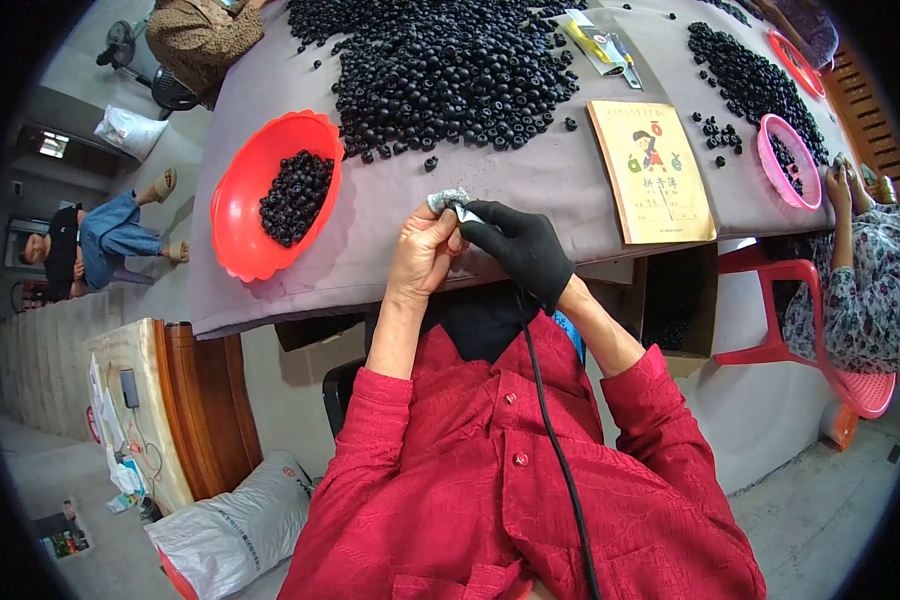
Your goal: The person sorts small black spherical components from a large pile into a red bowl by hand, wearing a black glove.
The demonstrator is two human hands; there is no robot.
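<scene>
My left hand (422, 250) is bare, its fingers closed in a pinch above the near edge of the table. A silvery, crinkled wrap (448, 199) covers a fingertip there. Against it presses my right hand (518, 248), in a black glove, with its fingers pinched together. A small pale, pointed piece (467, 214) shows between the two hands; its kind is unclear, and anything else they hold is hidden. Beyond them spreads a big heap of small black bead-like pieces (450, 80). On the left, a red scalloped bowl (238, 240) contains more of these pieces.
A yellow exercise book (660, 215) lies right of my hands, below a packaged cutter-like tool (607, 45). Farther right are a pink basket (815, 190) and another black heap (760, 75). A co-worker's hands (842, 185) are beside it. A black cord (555, 440) runs down my front.
</scene>
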